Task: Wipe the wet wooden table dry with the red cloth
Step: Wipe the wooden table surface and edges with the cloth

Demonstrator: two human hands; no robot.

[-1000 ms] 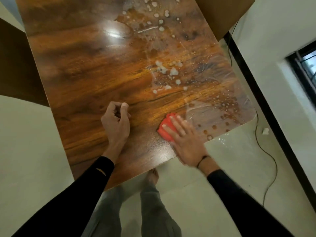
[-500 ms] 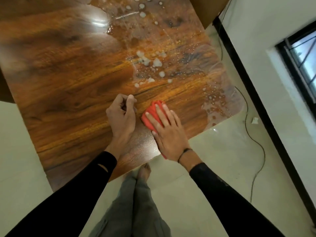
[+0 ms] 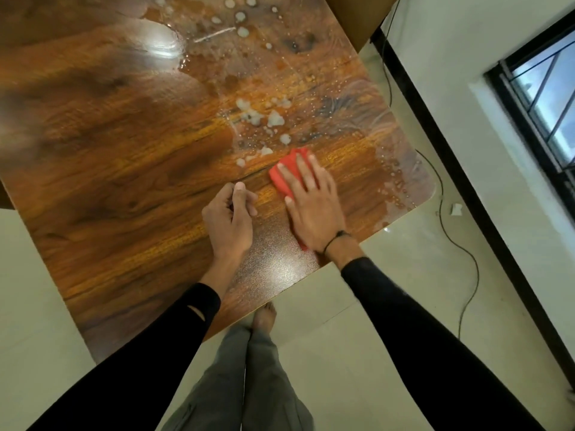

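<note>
Now, right hand: the right hand [image 3: 314,200] lies flat with straight fingers pressed on the red cloth [image 3: 287,175], holding it against the table [image 3: 109,144].
Left hand: the left hand [image 3: 230,219] rests just beside it on the wood, fingers curled in loosely, holding nothing.
Cloth position: folded small, near the table's near edge, its far end touching the nearest white droplets [image 3: 264,119].
Wet area: beads and smears spread away from the cloth toward the far side and the right corner [image 3: 413,188]; a shiny puddle [image 3: 161,42] sits well apart.
Risk: the small folded cloth may soak through and only smear water across the grain, judging by how much is left.
Risk: a stroke toward the right corner could push water off the edge onto the floor [image 3: 404,306], where a cable [image 3: 466,259] runs and a bare foot [image 3: 264,315] stands.
Change: compared with half a second ago, the cloth and right hand sit farther from the left hand and closer to the droplets; the left hand looks unmoved.
</note>
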